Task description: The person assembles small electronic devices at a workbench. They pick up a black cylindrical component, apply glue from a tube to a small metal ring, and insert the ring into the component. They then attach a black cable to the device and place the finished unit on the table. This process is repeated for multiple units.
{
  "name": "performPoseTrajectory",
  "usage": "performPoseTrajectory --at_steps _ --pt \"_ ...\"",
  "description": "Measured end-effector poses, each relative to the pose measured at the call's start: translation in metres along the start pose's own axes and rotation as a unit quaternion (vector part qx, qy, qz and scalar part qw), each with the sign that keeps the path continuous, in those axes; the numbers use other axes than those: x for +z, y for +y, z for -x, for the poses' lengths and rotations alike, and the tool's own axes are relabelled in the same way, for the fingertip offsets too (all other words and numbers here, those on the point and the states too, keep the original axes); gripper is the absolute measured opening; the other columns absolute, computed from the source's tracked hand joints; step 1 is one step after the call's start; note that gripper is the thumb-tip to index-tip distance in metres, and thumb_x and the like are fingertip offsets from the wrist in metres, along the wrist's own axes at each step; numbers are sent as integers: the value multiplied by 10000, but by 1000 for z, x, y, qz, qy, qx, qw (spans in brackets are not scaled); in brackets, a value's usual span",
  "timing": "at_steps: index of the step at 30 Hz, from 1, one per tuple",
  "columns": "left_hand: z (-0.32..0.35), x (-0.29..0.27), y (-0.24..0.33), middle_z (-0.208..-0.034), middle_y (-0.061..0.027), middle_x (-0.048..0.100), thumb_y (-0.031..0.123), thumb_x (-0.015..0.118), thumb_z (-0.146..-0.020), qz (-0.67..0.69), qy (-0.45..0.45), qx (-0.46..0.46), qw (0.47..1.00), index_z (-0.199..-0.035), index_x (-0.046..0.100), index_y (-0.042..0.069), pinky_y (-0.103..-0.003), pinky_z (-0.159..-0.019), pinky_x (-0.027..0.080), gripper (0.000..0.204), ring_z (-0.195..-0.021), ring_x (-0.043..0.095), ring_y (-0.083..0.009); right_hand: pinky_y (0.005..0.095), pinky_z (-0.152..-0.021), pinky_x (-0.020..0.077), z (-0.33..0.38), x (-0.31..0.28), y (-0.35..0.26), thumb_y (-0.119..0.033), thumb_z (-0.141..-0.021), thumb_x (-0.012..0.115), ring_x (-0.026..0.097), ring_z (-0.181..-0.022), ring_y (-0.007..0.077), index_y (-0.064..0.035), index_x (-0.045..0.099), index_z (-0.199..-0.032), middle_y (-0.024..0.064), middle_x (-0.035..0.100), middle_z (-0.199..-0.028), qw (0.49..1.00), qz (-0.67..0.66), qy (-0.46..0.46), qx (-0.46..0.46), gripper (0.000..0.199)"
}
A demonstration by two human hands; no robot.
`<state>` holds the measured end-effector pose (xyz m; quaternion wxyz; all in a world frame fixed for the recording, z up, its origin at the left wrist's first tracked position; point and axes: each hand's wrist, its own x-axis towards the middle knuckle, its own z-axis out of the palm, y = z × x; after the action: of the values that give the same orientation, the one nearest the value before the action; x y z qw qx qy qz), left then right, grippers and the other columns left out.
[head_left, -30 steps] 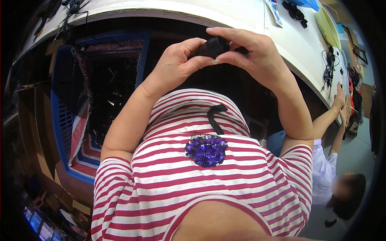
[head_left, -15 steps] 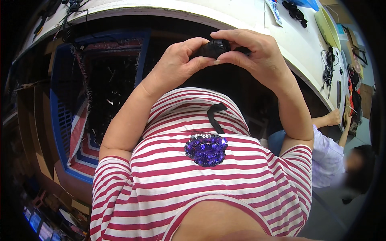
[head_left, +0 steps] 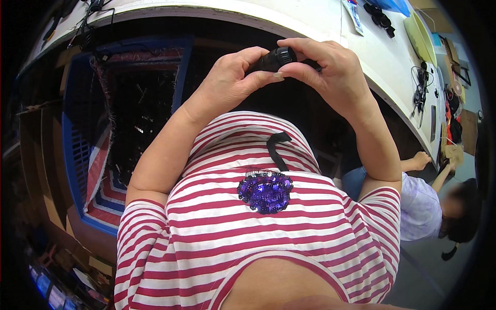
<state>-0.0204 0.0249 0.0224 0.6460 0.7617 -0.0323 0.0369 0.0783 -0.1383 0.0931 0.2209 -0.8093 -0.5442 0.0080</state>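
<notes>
Both hands clamped together on 1 small black cylindrical part (head_left: 277, 58), held up in front of the chest near the curved edge of the white desk (head_left: 289, 20). Left hand (head_left: 230, 82) gripping the part's left end, thumb pressed along its underside. Right hand (head_left: 330, 72) wrapped over the right end, fingers curled across the top, hiding much of that end. Ribbed collar visible on the part between the 2 hands.

Below, at 6 o'clock from the hands, a red-and-white striped shirt (head_left: 248, 248) with a purple sequin patch (head_left: 265, 191) and a short black strap (head_left: 276, 150) above it. At 9 o'clock, a blue plastic crate (head_left: 70, 155) lined with striped cloth, holding dark small pieces too small to tell apart. At 1 o'clock on the desk, black parts (head_left: 380, 15) and a yellow-green tray (head_left: 421, 31). At 3 o'clock, black cables (head_left: 421, 90) on the desk edge. At 4 o'clock, another person in a pale lilac top (head_left: 421, 206), one hand (head_left: 421, 160) reaching toward the desk.
</notes>
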Motion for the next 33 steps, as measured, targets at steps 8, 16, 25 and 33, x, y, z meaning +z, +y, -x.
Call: performPoseTrajectory --at_steps 8,16,25,33 --pt "0 -1 -6 -704 -53 584 198 631 -819 -8 14 37 999 -929 611 30 -242 -573 437 202 -627 542 -126 270 -585 488 -1 5 8 -209 -707 704 625 -660 194 -102 626 -1046 97 638 -761 995 -92 10 -36 364" --pt "2 0 0 -728 -13 554 177 626 -822 -31 -13 -9 999 -949 585 33 -208 -606 425 196 -672 525 -78 266 -554 489 5 7 10 -193 -703 711 616 -616 177 -101 632 -1036 84 638 -742 998 -45 -19 34 354" --pt "-2 1 -12 -698 -52 571 161 626 -804 8 -17 51 999 -947 600 22 -244 -571 427 201 -608 518 -124 267 -592 500 1 8 17 -151 -696 707 624 -687 192 -97 633 -1037 92 642 -881 986 -148 -5 -80 354" --pt "1 0 -8 -776 -27 589 171 612 -832 -13 -48 2 999 -988 577 24 -215 -626 448 217 -700 552 -99 244 -618 490 9 4 4 -185 -703 723 629 -708 172 -55 629 -1007 75 644 -819 998 -48 -27 21 343"
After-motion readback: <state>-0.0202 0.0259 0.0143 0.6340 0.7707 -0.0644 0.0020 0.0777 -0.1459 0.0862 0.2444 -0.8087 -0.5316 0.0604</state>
